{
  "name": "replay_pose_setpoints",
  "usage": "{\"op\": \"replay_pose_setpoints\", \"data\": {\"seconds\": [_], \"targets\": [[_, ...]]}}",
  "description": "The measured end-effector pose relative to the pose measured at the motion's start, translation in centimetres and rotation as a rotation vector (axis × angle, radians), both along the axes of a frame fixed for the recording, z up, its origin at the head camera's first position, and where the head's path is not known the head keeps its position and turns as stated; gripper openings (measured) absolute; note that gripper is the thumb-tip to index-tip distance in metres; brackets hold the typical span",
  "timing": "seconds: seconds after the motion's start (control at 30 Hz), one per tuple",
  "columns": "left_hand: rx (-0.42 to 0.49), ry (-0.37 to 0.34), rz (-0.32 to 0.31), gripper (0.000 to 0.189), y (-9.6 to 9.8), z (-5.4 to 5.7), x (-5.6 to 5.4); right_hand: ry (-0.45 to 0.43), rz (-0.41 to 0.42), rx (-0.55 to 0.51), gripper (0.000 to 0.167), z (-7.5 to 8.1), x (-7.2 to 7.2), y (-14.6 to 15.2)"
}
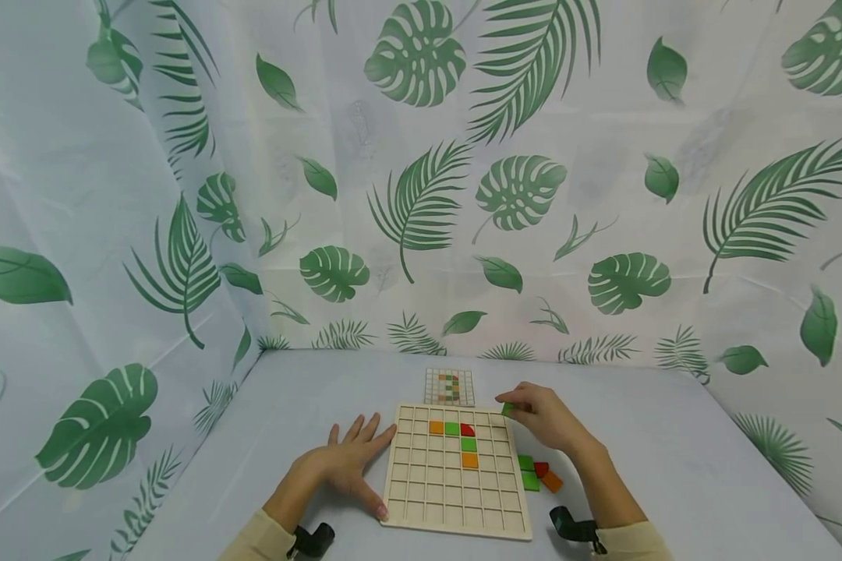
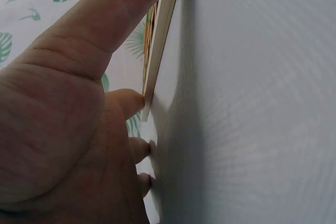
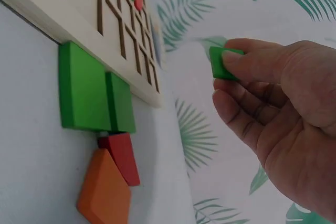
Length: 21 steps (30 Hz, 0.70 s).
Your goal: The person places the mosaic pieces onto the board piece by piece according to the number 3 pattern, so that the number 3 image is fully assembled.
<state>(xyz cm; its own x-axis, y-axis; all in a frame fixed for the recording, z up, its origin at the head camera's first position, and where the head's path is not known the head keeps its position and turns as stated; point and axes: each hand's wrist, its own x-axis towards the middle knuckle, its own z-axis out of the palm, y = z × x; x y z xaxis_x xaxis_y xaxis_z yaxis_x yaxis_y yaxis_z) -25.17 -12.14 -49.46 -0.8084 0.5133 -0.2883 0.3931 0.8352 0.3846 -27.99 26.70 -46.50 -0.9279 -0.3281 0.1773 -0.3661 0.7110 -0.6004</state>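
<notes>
A wooden grid board [image 1: 435,491] lies on the table, with orange, green and red tiles set in several of its upper cells. My left hand [image 1: 347,461] is spread at the board's left side, thumb at the lower left corner and a fingertip at the left edge; the left wrist view shows the thumb [image 2: 100,19] against the rim. Between thumb and fingers my right hand [image 1: 542,414] pinches a green square tile [image 3: 224,62], held above the table near the board's upper right corner.
Loose green tiles [image 3: 86,87], a red piece [image 3: 122,156] and an orange tile [image 3: 106,188] lie beside the board's right edge. Behind the board is a small pattern card [image 1: 450,387] with a coloured grid. A leaf-printed cloth [image 1: 421,210] hangs behind the table.
</notes>
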Motion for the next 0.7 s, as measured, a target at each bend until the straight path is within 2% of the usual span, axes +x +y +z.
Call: {"op": "replay_pose_setpoints", "data": {"seconds": [0.27,0.5,0.7], "targets": [[0.000,0.002,-0.007,0.135,-0.1,0.0,-0.1,-0.035,-0.042,-0.056,0.022,-0.2,0.0,-1.6],[0.004,0.001,0.001,0.135,-0.1,-0.1,-0.1,-0.011,0.002,-0.101,0.022,-0.3,0.4,-2.8],[0.004,-0.001,0.001,0.135,0.0,-0.1,0.0,-0.001,0.025,-0.080,0.022,-0.7,0.4,-3.6]]}}
